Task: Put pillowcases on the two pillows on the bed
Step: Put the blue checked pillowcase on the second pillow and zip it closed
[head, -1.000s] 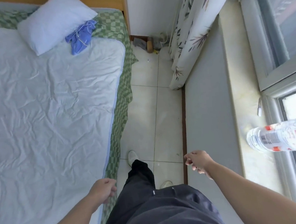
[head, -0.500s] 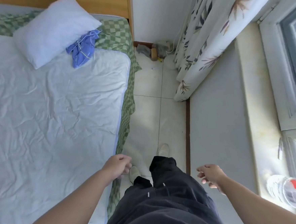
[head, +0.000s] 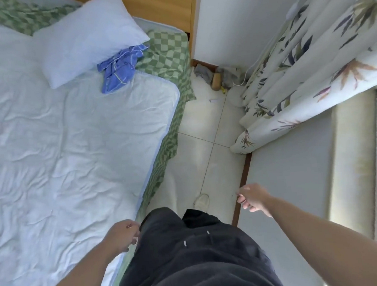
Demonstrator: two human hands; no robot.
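Left hand [head: 122, 235] fingers loosely curled, holding nothing, over the bed [head: 72, 151] edge, right hand [head: 252, 197] fingers loosely curled, empty, above the floor [head: 204, 124], bare pillow [head: 86, 38] and blue pillowcase [head: 120, 68] touching at the bed's head, narrow floor strip between bed and curtain [head: 299, 57]

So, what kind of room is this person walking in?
Most likely a bedroom: a bed with a white pillow against a wooden headboard, and a leaf-print curtain beside it.
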